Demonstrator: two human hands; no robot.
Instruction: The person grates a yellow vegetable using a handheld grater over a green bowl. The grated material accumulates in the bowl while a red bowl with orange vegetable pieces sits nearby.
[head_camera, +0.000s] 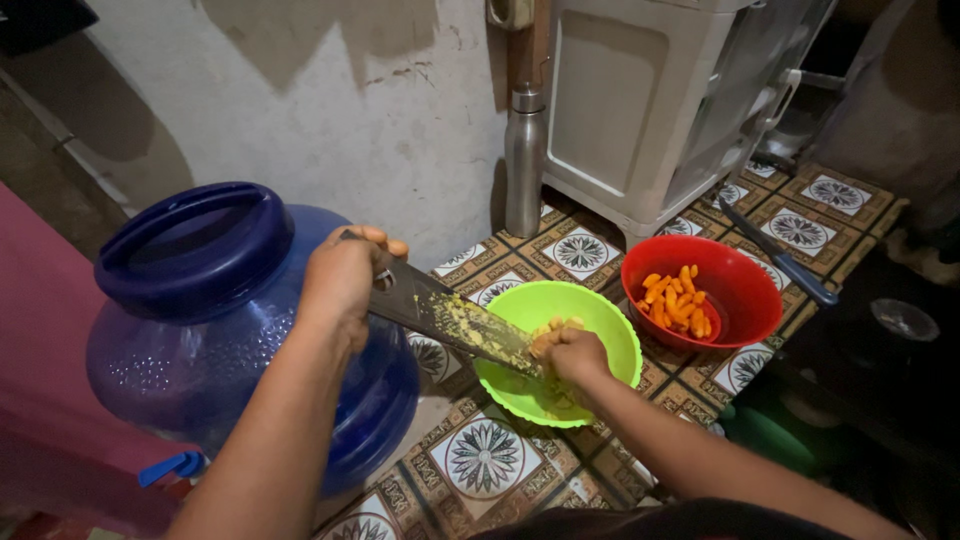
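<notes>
My left hand (345, 275) grips the top end of a flat metal grater (450, 318), which slants down into a green bowl (600, 320) on the tiled floor. Yellow pulp sticks to the grater's face. My right hand (568, 352) is closed on a small yellow piece of root and presses it against the grater's lower end, over the bowl. Grated yellow bits lie in the bowl's bottom. To the right, a red bowl (745, 270) holds several orange-yellow peeled root pieces (678, 298).
A big blue water jug (200, 330) stands at the left, under my left arm. A steel bottle (524, 160) stands against the wall beside a white cabinet (640, 110). A knife (775, 255) lies behind the red bowl. Dark items sit at the right.
</notes>
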